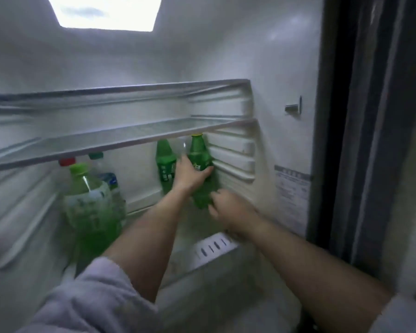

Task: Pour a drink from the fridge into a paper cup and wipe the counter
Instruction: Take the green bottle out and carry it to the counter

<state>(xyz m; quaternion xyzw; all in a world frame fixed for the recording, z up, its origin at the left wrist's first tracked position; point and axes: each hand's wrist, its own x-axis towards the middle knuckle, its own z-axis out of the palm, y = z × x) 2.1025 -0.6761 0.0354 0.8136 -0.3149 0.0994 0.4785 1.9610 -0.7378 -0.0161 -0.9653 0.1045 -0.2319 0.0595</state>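
Inside fridge [228, 58]: left hand [190, 175] wrapped round yellow-capped green bottle [199, 153] mid-body; right hand [232, 210] at its base, fingers curled, grip unclear through blur

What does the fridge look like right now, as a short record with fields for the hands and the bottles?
place: inside the open fridge, below the lower glass shelf
left hand: grips the yellow-capped green bottle round its middle
right hand: at that bottle's base; blur hides whether it holds
near it: second green bottle, just left of the gripped one
front left: large light-green-capped bottle
behind that: red-capped bottle and dark-green-capped bottle
paper cup: not in view
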